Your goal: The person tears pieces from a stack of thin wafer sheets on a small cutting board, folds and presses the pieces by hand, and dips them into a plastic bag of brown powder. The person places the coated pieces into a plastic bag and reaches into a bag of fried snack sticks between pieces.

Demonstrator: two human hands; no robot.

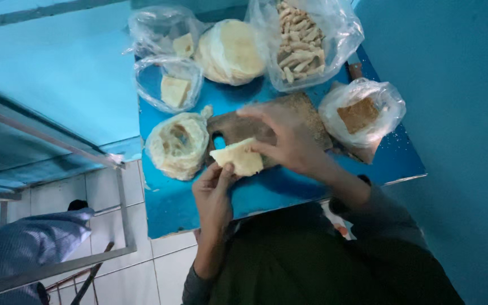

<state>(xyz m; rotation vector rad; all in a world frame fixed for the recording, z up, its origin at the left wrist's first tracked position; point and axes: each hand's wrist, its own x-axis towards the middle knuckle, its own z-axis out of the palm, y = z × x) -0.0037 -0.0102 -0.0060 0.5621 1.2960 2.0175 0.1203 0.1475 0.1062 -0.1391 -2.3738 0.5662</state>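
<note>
Both hands pinch the pale folded wrapper (237, 157) above the table (266, 195), left hand (213, 195) at six o'clock steadying, right hand (289, 141) at three o'clock pressing the fold closed over the wooden board (238, 127).

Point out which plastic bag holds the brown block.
The plastic bag with the brown block lies at the table's right edge; the other bags hold pale pieces, sticks or flat rounds.
</note>
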